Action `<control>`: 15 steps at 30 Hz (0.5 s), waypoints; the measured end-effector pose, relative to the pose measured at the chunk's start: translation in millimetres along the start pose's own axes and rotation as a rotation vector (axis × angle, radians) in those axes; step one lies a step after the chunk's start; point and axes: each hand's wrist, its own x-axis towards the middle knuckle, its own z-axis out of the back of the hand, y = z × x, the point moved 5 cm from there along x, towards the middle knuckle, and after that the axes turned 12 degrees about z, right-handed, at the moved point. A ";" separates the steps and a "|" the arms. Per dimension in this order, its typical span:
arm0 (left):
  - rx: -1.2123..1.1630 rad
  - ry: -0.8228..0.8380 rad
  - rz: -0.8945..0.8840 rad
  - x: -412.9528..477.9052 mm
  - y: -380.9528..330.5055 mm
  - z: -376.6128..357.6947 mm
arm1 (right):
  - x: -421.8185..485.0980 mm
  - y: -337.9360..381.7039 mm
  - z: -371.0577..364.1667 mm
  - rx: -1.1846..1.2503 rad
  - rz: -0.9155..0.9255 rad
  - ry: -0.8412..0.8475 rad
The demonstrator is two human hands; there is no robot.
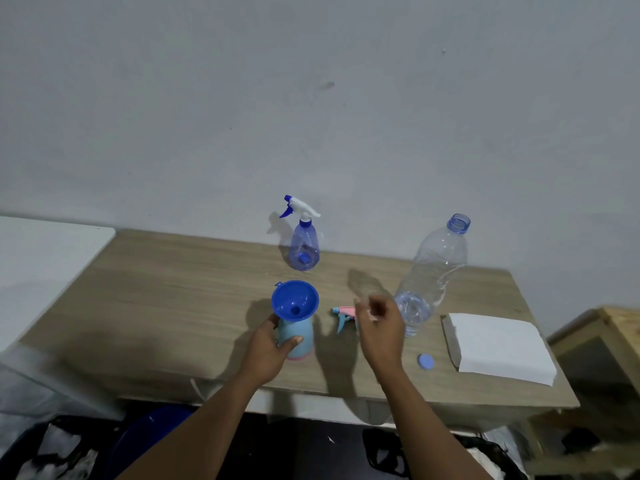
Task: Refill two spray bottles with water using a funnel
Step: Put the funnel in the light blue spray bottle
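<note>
Gripping the pale bottle with left hand, blue funnel seated in its neck. Right hand hovers empty, fingers loose, near the water bottle.

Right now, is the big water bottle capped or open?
Open. The water bottle stands upright with a bare neck; a blue cap lies on the table nearby.

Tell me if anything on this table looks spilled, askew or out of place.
No spill shows. The pink and blue spray trigger lies on its side on the wooden table, off the light blue bottle that carries the blue funnel; a blue cap lies loose. Both suit refilling.
</note>
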 end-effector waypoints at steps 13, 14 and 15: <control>0.064 0.105 -0.022 -9.9 -24.3 -35.2 | 88.9 -23.1 86.2 0.027 0.015 -0.129; 0.059 0.108 -0.020 -10.8 -25.7 -35.6 | 92.5 -22.7 85.3 0.038 0.025 -0.127; 0.052 0.111 -0.014 -10.3 -25.4 -35.6 | 94.1 -21.8 84.3 0.047 0.033 -0.124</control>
